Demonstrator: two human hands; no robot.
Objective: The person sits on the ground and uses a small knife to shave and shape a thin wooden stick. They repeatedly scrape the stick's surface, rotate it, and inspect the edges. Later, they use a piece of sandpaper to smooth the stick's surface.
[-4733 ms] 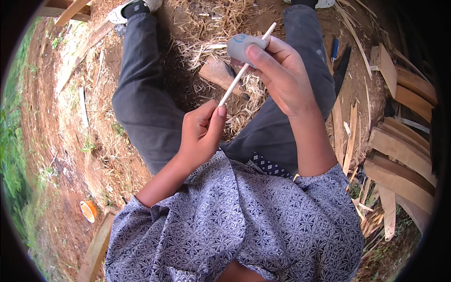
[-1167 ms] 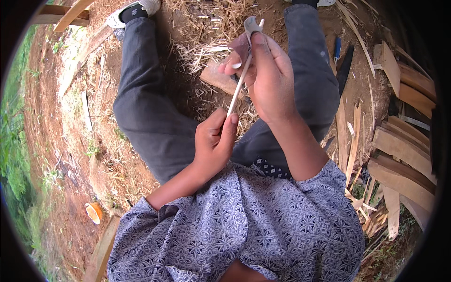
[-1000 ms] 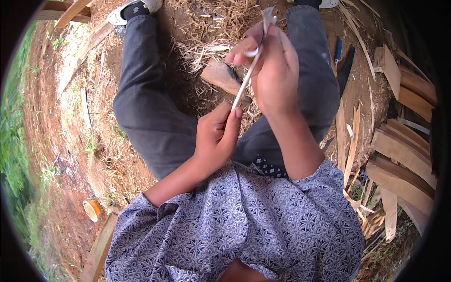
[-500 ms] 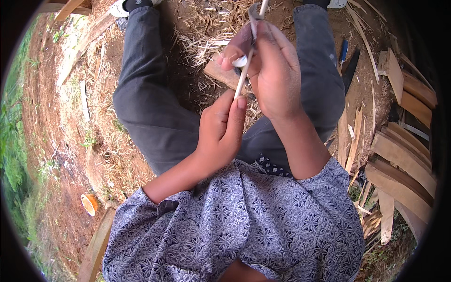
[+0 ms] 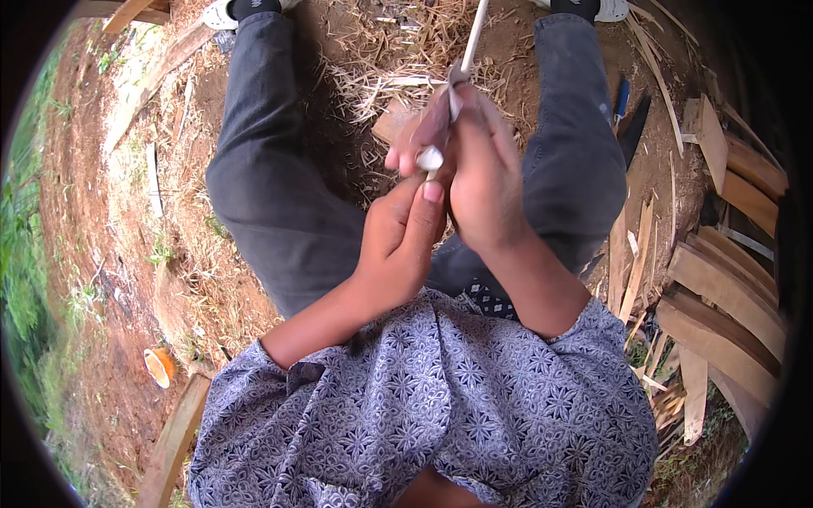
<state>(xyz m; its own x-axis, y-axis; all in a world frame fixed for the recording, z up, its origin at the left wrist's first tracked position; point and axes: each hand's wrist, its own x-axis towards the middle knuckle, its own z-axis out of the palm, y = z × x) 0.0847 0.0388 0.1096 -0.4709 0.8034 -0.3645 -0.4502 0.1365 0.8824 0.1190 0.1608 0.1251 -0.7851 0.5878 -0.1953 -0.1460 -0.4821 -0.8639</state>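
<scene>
I sit on bare ground with my knees apart. My left hand (image 5: 405,233) pinches the near end of a thin pale stick (image 5: 471,35) that runs away from me toward the top of the view. My right hand (image 5: 483,173) is closed over a grey pad (image 5: 434,127), probably a stone or abrasive block, which is wrapped around the stick. The two hands touch each other above my lap. Most of the pad is hidden by my fingers.
Straw and wood shavings (image 5: 398,59) lie between my feet, with a flat wood block (image 5: 394,123) under my hands. Split wooden slats (image 5: 720,279) are stacked on the right. A blue-handled tool (image 5: 622,97) lies by my right leg. An orange cup (image 5: 158,366) sits lower left.
My left hand has slid up the stick until it meets my right hand. The stick has turned from slanting to nearly straight away from me, and both hands have come closer to my body.
</scene>
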